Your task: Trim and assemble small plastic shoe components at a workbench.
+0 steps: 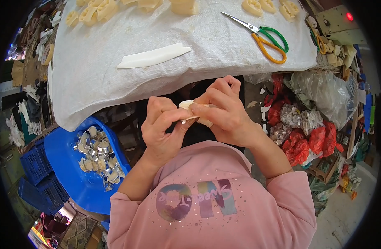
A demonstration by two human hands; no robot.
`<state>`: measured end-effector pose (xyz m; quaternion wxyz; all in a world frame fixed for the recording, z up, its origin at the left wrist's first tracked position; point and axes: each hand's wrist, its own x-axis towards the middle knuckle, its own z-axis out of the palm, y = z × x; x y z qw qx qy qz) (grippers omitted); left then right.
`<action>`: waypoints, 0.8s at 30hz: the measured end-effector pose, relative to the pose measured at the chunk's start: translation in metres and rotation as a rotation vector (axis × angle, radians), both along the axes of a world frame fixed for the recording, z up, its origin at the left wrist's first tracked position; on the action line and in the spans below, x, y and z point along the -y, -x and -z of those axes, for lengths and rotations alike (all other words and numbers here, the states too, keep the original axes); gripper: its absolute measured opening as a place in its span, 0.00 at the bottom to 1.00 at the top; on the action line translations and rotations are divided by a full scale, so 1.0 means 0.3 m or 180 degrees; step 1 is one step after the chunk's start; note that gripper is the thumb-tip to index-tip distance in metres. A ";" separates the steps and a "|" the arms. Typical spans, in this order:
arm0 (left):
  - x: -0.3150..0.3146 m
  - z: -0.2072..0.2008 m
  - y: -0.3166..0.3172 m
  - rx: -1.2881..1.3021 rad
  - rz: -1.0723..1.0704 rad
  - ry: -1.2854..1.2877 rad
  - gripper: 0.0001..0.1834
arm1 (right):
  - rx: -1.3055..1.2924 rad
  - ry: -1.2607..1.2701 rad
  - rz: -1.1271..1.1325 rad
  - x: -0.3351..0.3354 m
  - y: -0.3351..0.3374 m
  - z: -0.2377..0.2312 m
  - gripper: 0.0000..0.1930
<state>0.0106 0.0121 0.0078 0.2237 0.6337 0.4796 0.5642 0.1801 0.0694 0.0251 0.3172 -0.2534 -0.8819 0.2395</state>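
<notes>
My left hand and my right hand meet in front of my chest, below the near edge of the table. Between them they pinch a small cream-coloured curved piece, with thumbs and fingertips covering much of it. A thin pale edge of it shows under the left fingers. On the white-covered table ahead lies a flat white strip, apart from both hands. Scissors with one green and one orange handle rest to its right, blades slightly apart.
A blue plastic basin at my left holds many small silver-and-cream pieces. Pale yellow moulded pieces lie along the table's far side. Red plastic bags and clear bags crowd the right. Blue crates stand beyond the basin.
</notes>
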 end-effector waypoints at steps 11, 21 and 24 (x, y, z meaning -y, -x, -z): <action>0.002 -0.004 0.062 -0.0417 -0.0617 -0.0429 0.13 | -0.0825 -0.0011 0.0829 0.004 -0.014 -0.077 0.21; 0.020 -0.013 0.015 -0.0058 0.0497 -0.0417 0.11 | -0.3040 0.3595 0.0838 0.109 0.043 0.045 0.12; 0.016 -0.012 0.018 -0.0525 0.0393 -0.0605 0.14 | -0.2957 0.3645 0.0925 0.109 0.029 0.050 0.11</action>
